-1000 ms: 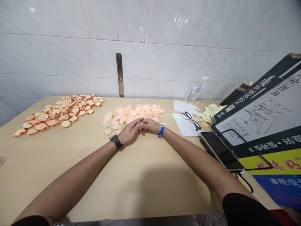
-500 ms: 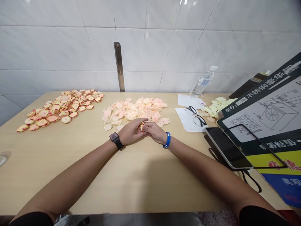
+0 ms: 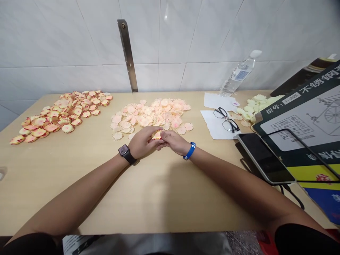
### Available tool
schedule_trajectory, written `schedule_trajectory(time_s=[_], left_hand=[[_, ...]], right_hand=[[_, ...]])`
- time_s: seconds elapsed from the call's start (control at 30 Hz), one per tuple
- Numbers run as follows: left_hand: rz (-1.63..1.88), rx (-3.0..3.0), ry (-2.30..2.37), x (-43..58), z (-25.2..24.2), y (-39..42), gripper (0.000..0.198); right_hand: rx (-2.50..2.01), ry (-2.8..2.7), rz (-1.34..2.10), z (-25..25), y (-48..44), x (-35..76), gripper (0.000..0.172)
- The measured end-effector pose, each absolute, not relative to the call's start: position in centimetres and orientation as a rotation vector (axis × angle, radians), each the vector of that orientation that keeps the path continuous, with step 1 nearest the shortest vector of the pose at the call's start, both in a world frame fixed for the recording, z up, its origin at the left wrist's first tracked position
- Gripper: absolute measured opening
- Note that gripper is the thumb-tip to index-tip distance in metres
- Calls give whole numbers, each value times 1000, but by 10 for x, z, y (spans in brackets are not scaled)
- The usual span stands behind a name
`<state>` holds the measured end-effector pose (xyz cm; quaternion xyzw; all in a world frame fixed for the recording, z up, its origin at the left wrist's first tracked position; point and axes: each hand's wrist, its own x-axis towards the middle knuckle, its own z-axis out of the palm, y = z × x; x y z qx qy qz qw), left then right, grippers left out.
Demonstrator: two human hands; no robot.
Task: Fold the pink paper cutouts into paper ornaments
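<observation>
Left hand [image 3: 145, 142] and right hand [image 3: 174, 141] meet over the light wood table [image 3: 164, 207], fingers closed together on a small scalloped rosette [image 3: 156, 135]. It is pinched between them, just in front of the pale peach rosette pile [image 3: 148, 115]. Smartwatch [image 3: 124, 151] on the left wrist, blue wristband [image 3: 190, 150] on the right. Red-edged rosette pile [image 3: 62, 115] lies far left, pale yellow rosette pile [image 3: 255, 111] right, partly behind a printed board [image 3: 300, 120]. The one container: a clear plastic bottle [image 3: 237, 76], tilted by the tiled wall, apparently holding water; level hard to judge. Eyeglasses [image 3: 225, 119] rest on paper sheets [image 3: 216, 124], beside a tablet [image 3: 265, 158].
</observation>
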<state>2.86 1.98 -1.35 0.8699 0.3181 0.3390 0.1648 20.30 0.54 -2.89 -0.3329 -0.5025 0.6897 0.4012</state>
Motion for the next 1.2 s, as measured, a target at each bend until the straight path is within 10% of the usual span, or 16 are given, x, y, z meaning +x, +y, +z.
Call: schedule_trajectory(time_s=[1.2], left_hand=[[921,2570,882,35,-12,7,38]], right_hand=[[-821,-1407,1675,-21,-3,202,51]])
